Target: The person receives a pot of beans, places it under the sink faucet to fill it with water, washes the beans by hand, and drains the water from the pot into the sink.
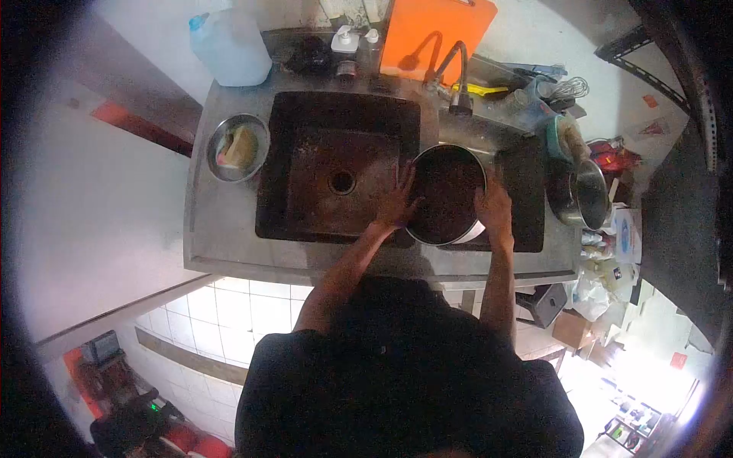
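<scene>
A large round pot (445,202) with a dark inside and a pale metal rim is between my two hands, over the right part of the double sink. My left hand (397,202) grips its left side, with the fingers along the wall and the thumb toward the rim. On the opposite side, my right hand (495,204) holds the rim; some of its fingers are hidden. Behind the pot stands a dark curved faucet (460,95). To the left lies the brown sink basin (343,149) with a round drain (341,182).
A metal bowl (213,169) with a sponge (241,148) sits on the left counter. At the back are a plastic jug (233,49), a soap pump bottle (345,40) and an orange board (435,38). Pots (591,195) and a whisk (571,88) crowd the right side.
</scene>
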`<state>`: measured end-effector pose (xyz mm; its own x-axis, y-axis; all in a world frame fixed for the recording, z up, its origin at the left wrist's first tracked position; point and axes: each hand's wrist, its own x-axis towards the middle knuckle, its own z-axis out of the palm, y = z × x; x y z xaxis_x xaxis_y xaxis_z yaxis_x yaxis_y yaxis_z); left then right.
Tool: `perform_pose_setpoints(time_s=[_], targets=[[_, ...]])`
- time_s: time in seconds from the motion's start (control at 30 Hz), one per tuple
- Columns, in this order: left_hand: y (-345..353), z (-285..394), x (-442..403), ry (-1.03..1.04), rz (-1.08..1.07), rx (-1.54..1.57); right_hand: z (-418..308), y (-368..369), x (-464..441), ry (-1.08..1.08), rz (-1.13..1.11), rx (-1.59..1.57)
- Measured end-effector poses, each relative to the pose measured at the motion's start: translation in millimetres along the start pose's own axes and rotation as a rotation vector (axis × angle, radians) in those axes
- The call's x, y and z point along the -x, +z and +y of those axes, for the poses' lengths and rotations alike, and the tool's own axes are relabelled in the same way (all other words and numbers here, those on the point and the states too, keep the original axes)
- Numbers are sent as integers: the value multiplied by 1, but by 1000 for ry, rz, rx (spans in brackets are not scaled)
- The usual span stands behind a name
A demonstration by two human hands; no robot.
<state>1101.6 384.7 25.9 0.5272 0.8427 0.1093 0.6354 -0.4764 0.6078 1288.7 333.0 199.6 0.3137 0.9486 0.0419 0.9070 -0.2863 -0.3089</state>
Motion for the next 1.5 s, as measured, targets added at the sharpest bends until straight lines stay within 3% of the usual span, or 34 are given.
perform_pose_setpoints(time_s=[0.17, 0.2, 0.3, 0.4, 0.47, 0.6, 0.73, 0.8, 0.9, 1.0, 1.1, 1.17, 1.27, 1.43, 1.5], targets=[[-5, 10, -1, 41, 7, 30, 63, 9, 3, -25, -60, -7], [-7, 13, 0, 40, 15, 31, 98, 27, 1, 87, -114, -106], [-15, 30, 12, 59, 69, 243, 104, 12, 16, 162, -168, -279], [-22, 41, 23, 29, 6, 173, 121, 22, 32, 37, -40, -389], [-12, 38, 24, 69, -71, -37, 133, 31, 34, 5, -9, -370], [-13, 29, 24, 144, -81, 184, 129, 25, 36, 17, -1, -230], [-19, 28, 27, 165, -95, -20, 96, 3, 33, 124, -151, -254], [-18, 24, 29, 169, -95, -90, 104, 18, 32, -31, -137, -26], [-20, 22, 35, 153, -95, -61, 62, -2, 31, 98, -112, -99], [-22, 21, 38, 127, -67, 98, 68, 12, 32, -51, 32, -69], [-9, 17, 35, 144, -48, -126, 33, -16, 32, 79, -65, -47], [-5, 18, 29, 178, -84, 222, 52, -2, 30, 81, -62, -27], [-1, 24, 21, 134, -155, 33, 52, -6, 29, 79, -34, -24], [38, 21, 28, 141, -175, 107, 31, -22, 34, 220, -48, -90], [44, 23, 26, 144, -172, 121, 46, -15, 38, 132, -11, -44]])
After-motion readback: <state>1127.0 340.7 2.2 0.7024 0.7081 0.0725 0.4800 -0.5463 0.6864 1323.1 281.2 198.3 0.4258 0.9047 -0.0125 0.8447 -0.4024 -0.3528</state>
